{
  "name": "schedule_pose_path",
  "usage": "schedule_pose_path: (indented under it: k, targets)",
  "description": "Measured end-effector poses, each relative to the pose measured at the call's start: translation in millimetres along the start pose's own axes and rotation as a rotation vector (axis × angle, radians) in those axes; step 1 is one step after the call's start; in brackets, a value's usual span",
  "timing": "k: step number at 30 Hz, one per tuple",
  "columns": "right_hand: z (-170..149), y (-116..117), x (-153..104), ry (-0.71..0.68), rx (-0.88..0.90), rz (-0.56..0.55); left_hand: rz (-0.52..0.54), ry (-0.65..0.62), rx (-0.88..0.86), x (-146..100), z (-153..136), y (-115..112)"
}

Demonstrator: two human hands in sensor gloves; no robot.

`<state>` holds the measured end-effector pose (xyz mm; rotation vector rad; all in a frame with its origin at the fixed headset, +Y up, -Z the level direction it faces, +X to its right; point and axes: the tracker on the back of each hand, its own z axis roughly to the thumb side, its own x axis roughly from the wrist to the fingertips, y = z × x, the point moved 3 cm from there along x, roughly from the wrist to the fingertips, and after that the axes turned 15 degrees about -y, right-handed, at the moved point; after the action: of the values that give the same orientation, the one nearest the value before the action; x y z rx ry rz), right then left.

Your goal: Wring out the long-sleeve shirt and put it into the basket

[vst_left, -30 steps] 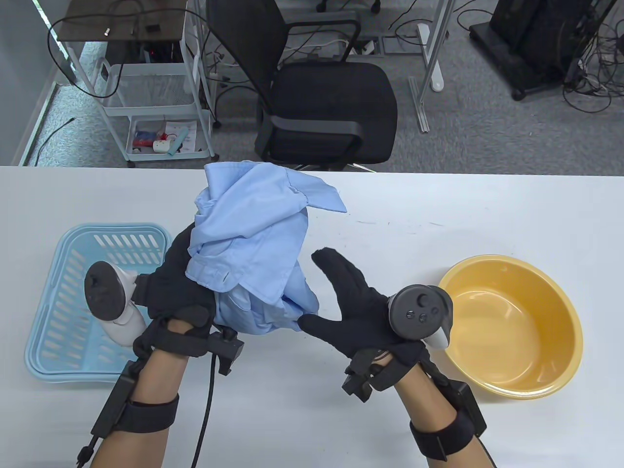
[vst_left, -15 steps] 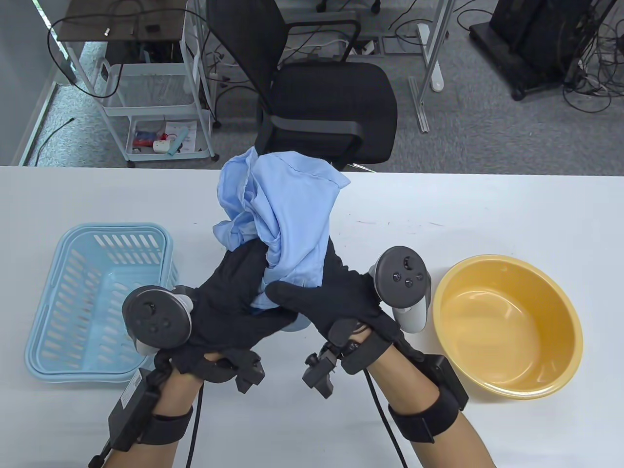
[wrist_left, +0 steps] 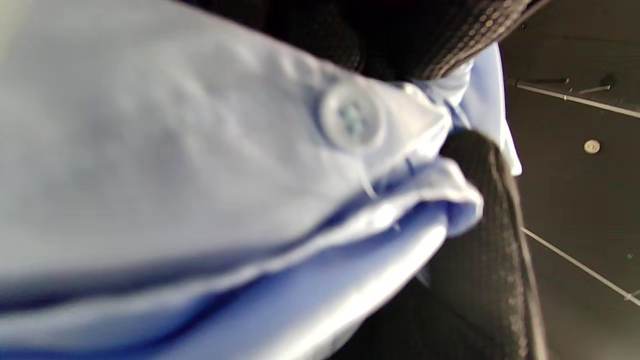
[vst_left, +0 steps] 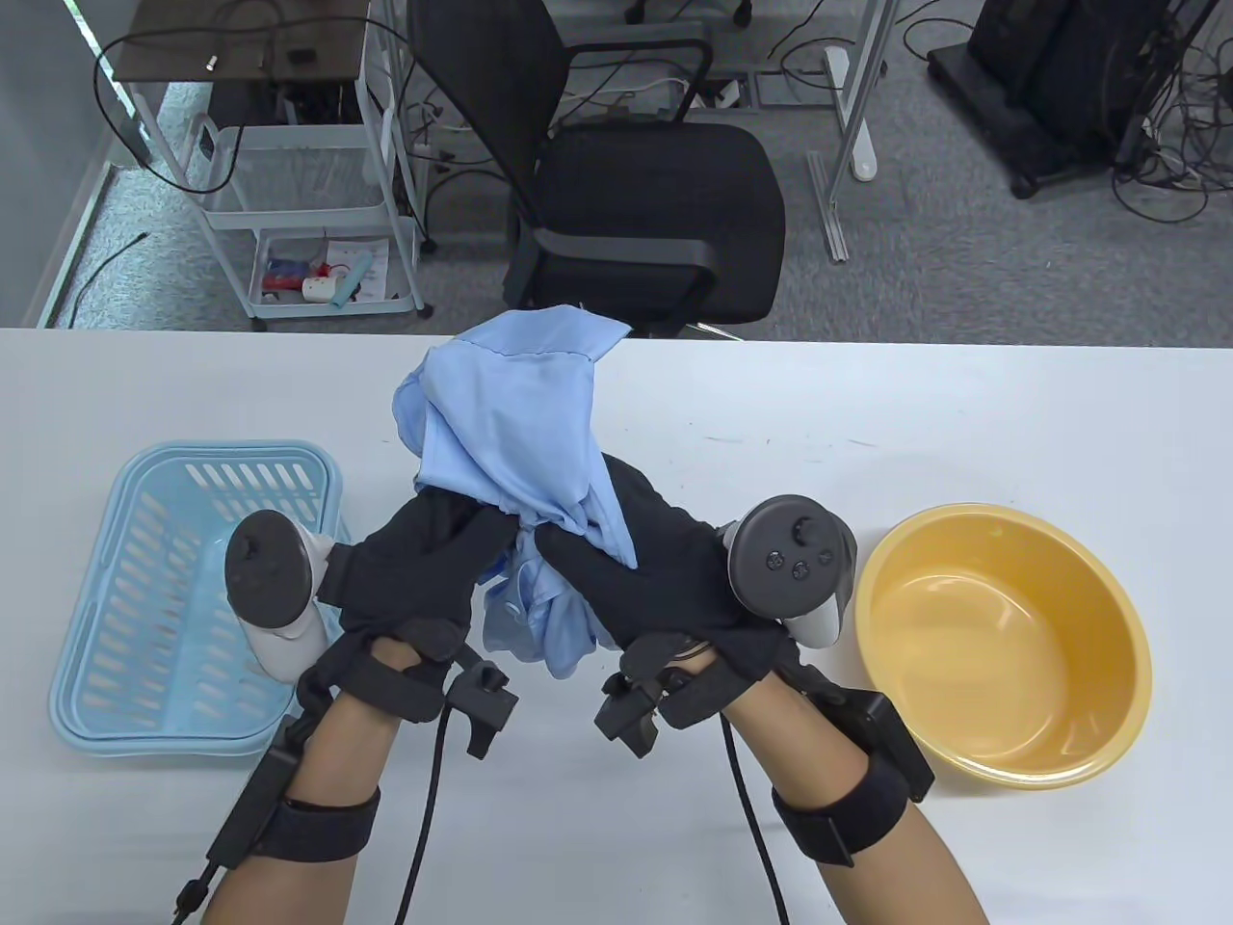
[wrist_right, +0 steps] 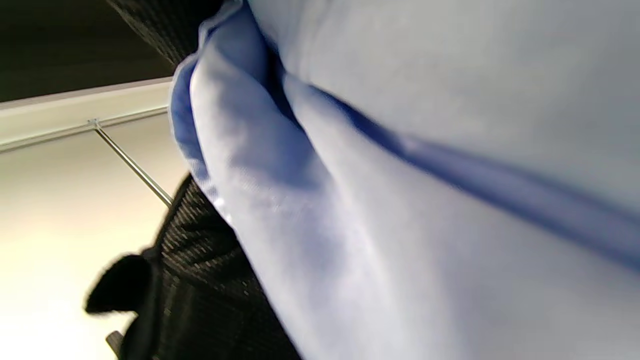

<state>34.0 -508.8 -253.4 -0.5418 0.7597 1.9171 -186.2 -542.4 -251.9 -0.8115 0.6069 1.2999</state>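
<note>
The light blue long-sleeve shirt (vst_left: pixel 515 424) is bunched up and held above the middle of the white table (vst_left: pixel 963 414). My left hand (vst_left: pixel 424 568) grips its lower part from the left. My right hand (vst_left: pixel 641 568) grips it from the right, thumb across the cloth. A tail of fabric hangs down between the two wrists. Blue cloth (wrist_left: pixel 175 175) with a white button fills the left wrist view, and shirt folds (wrist_right: pixel 425 175) fill the right wrist view. The light blue slatted basket (vst_left: pixel 144 597) lies on the table to the left, partly behind my left hand's tracker.
A yellow plastic bowl (vst_left: pixel 1002 646) sits on the table to the right of my right hand. Beyond the table's far edge stand a black office chair (vst_left: pixel 636 193) and a white cart (vst_left: pixel 308 193).
My right hand came in from the right and closed on the shirt beside the left one. Both hands have since turned, and the bundle's top has shifted and twisted.
</note>
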Motion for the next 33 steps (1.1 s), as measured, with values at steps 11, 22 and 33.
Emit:
schedule_pose_path:
  k: [11, 22, 33]
  targets:
    - [18.3, -59.8, 21.9, -0.037, 0.277, -0.242, 0.137, 0.223, 0.109, -37.9, -59.0, 43.0]
    - [48.6, -75.4, 56.4, -0.041, 0.246, -0.239, 0.028, 0.421, 0.092, -76.2, -113.4, 33.3]
    - [51.0, -67.8, 64.4, -0.030, 0.250, -0.228, -0.173, 0.109, 0.093, -66.3, -58.2, 30.1]
